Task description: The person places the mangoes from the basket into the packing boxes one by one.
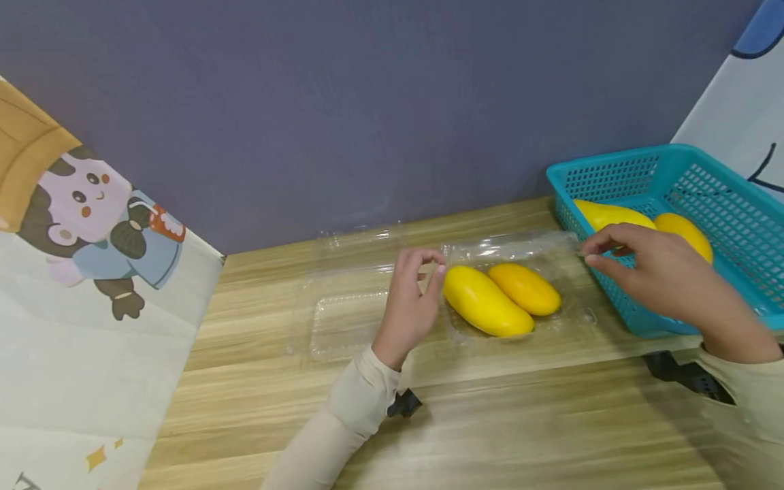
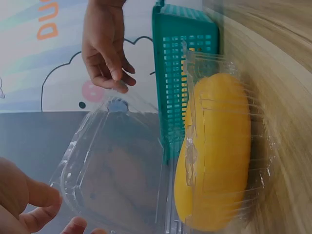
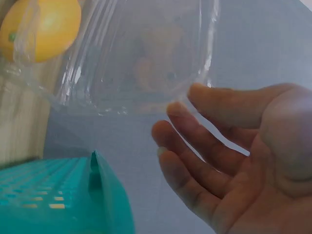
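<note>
Two yellow mangoes (image 1: 488, 301) lie side by side in the base of a clear plastic clamshell box (image 1: 456, 330). Its hinged lid (image 2: 117, 165) stands raised behind them. My left hand (image 1: 412, 299) pinches the lid's left corner between thumb and fingers. At the opposite corner, my right hand (image 1: 664, 272) pinches the lid between thumb and forefinger, its other fingers loosely bent in the right wrist view. From the left wrist side, one mango (image 2: 214, 151) shows through the clear wall, and the right hand (image 2: 105, 48) appears above the lid.
A teal plastic basket (image 1: 637, 309) with more mangoes (image 1: 684, 235) stands close on the right, partly under my right hand. Left of the filled box lies another clear plastic box (image 1: 315, 327), open. A grey-purple wall (image 1: 367, 122) rises behind the wooden table (image 1: 245, 401).
</note>
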Available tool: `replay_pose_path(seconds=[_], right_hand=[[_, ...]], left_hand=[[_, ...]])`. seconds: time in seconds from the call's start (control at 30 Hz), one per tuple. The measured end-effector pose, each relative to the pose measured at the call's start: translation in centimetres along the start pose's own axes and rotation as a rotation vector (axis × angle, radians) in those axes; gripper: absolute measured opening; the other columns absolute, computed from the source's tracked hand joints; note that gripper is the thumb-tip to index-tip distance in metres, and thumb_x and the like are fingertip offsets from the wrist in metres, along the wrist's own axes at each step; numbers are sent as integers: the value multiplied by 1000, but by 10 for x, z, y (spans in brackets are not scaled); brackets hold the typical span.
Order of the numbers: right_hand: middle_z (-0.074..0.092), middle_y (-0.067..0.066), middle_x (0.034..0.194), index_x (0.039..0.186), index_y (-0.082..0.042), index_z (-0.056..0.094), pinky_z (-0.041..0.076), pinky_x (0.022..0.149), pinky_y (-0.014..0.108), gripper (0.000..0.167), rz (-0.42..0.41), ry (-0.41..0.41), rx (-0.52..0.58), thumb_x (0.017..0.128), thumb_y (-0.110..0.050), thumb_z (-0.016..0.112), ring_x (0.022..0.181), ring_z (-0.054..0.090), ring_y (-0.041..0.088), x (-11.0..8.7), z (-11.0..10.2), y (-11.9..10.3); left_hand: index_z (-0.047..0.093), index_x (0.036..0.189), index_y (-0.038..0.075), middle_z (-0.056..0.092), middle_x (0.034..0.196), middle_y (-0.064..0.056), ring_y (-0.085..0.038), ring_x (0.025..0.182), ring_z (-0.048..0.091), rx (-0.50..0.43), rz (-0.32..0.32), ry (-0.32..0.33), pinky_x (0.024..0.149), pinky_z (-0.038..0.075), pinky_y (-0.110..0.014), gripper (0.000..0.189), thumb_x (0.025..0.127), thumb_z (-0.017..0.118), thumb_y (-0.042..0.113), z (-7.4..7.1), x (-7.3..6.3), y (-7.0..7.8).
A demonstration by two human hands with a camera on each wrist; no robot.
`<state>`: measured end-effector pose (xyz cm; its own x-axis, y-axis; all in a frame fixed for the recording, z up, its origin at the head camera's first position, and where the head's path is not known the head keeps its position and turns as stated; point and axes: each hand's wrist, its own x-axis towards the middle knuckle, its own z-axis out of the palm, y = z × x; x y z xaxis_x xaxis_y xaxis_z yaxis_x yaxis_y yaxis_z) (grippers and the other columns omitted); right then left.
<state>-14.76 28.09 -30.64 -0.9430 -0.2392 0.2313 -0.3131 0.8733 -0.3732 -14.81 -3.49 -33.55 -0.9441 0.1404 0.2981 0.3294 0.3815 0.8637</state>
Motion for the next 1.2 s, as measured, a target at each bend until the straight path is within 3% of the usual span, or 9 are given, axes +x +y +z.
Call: replay_pose_path(seconds=[0.13,0.4,0.67,0.83,1.2], right_hand=[[71,5,100,102,-14,70,53,77,53,14,-39,-29,-62,89,-9,73,92,65,29,-2,-2,4],[68,-9,90,93,-23,70,49,66,28,17,-108,-42,-121,82,-14,80,85,62,18,-6,0,4],[69,-5,94,96,-21,69,54,74,44,12,-75,-102,-100,87,-16,76,91,65,22,-4,2,3],[70,0,97,99,-17,69,55,77,50,11,-17,-144,-88,89,-17,74,95,66,29,-4,3,1],[70,7,102,98,-16,68,53,66,43,15,6,-194,-122,87,-21,76,89,67,27,-7,11,-2]], left_hand=[[60,111,6,54,125,-13,-27,122,52,25,31,-3,104,46,-50,12,100,55,8,0,-1,1],[61,111,6,55,127,-12,-26,124,52,59,24,-31,105,47,-46,12,100,56,9,-4,-2,-5],[64,107,8,55,119,-8,-26,117,53,89,5,-82,104,45,-47,10,97,60,9,-7,-11,-5],[66,100,11,55,117,-5,-24,119,54,201,8,-89,108,44,-44,6,94,67,10,-6,-20,-5],[68,94,15,58,118,-5,-23,115,57,341,26,-111,99,49,-43,8,89,73,13,-5,-31,-7]])
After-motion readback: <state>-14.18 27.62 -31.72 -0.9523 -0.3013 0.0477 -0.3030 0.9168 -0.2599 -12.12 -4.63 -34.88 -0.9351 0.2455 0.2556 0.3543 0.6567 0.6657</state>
